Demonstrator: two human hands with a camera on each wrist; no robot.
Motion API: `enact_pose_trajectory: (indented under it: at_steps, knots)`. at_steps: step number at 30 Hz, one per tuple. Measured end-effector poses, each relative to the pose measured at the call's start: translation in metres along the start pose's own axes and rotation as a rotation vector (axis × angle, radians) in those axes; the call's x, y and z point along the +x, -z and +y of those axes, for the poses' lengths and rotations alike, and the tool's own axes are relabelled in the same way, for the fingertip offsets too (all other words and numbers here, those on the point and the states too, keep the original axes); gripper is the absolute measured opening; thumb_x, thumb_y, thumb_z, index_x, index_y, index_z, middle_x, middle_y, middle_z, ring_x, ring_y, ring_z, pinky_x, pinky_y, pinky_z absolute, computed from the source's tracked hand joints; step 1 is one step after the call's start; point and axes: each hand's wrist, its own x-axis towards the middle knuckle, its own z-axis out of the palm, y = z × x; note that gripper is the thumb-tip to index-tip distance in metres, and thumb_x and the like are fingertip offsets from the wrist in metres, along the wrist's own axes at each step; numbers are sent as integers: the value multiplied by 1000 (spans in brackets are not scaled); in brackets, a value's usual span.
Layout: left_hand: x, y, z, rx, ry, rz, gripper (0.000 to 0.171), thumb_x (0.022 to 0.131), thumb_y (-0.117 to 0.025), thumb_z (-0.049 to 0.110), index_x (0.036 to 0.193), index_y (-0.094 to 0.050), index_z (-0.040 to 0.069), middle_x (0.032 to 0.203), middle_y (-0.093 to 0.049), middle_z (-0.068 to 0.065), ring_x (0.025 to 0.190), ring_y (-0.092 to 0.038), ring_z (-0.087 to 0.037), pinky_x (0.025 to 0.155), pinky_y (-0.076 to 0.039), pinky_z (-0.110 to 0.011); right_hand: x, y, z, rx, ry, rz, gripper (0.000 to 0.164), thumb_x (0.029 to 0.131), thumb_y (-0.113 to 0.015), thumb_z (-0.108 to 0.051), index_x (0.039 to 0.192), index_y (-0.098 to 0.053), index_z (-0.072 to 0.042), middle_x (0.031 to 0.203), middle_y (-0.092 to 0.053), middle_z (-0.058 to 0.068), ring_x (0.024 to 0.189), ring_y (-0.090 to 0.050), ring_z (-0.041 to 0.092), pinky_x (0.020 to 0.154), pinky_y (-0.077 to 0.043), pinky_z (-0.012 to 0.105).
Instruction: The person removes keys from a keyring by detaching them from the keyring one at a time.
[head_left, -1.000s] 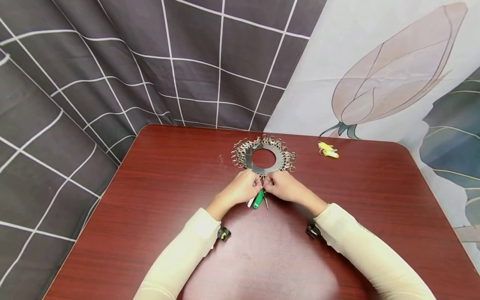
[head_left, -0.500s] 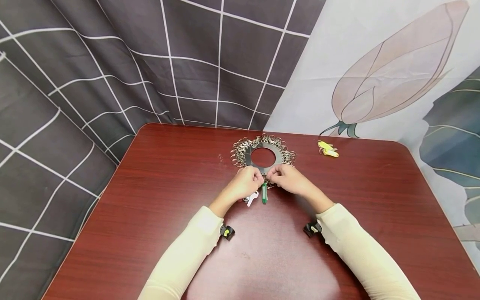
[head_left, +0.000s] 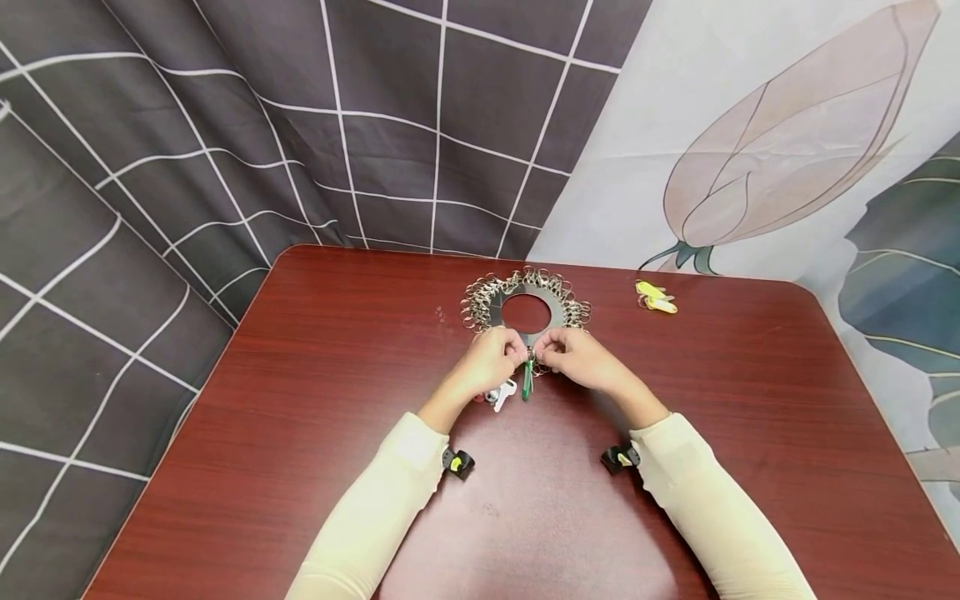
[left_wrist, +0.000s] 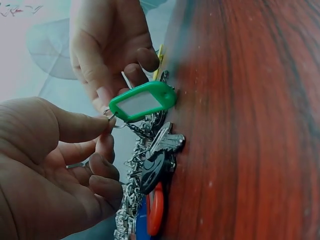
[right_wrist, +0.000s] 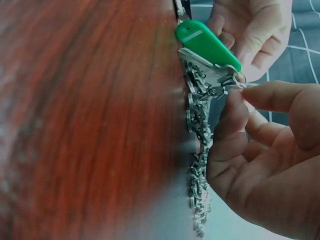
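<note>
A green key tag (left_wrist: pixel 142 102) hangs from a small metal split ring (left_wrist: pixel 112 116) at the near side of a flat grey ring-shaped holder (head_left: pixel 557 310). My left hand (head_left: pixel 491 358) pinches this split ring between thumb and forefinger. Opposite it, my right hand (head_left: pixel 577 358) pinches at the same ring with thumb and forefinger, seen in the right wrist view. A silver key (right_wrist: pixel 207 70) hangs beside the green tag. Small metal clasps (head_left: pixel 476 307) with rings line the holder's edge. Whether the split ring is on a clasp is too small to tell.
Under my left hand lie a white piece (head_left: pixel 505 394), a black tag (left_wrist: pixel 152 172) and a red tag (left_wrist: pixel 155 209). Yellow key tags (head_left: pixel 657 298) lie at the back right of the dark red table (head_left: pixel 337 350). Curtains (head_left: pixel 390 150) hang behind the table.
Both hands have moved slightly up towards the holder. The green tag swung from slanting to hanging nearly straight, and the white piece came into fuller view beneath my left hand.
</note>
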Motion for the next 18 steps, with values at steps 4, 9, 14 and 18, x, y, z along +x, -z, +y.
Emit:
enact_pose_trajectory:
  at_steps: [4, 9, 14, 18]
  knots:
    - [1, -1, 1, -36, 6, 5, 7, 87, -66, 6, 80, -67, 6, 76, -61, -4, 72, -54, -14, 67, -48, -27, -2, 1, 0, -11, 12, 3, 10, 92, -59, -8, 95, -67, -2, 82, -66, 11, 71, -57, 17, 64, -49, 31]
    - [0, 0, 1, -43, 13, 19, 7, 87, -65, 8, 81, -68, 7, 73, -63, -4, 69, -56, -13, 65, -49, -27, -2, 0, 2, 3, 18, 16, 10, 92, -60, -9, 95, -67, -2, 83, -67, 14, 70, -58, 20, 61, -48, 31]
    - [0, -1, 0, -34, -6, 29, 6, 86, -65, 7, 81, -68, 8, 73, -65, -4, 68, -57, -13, 65, -50, -26, -1, -1, 3, -8, 42, 45, 12, 94, -61, -14, 93, -69, -4, 80, -68, 16, 67, -59, 24, 59, -47, 32]
    - [0, -1, 0, -22, -44, 36, 6, 86, -65, 7, 80, -66, 8, 74, -64, -4, 67, -57, -13, 64, -49, -26, -2, -2, -2, -66, 45, 94, 13, 93, -63, -19, 90, -69, -8, 76, -66, 11, 64, -57, 20, 58, -46, 31]
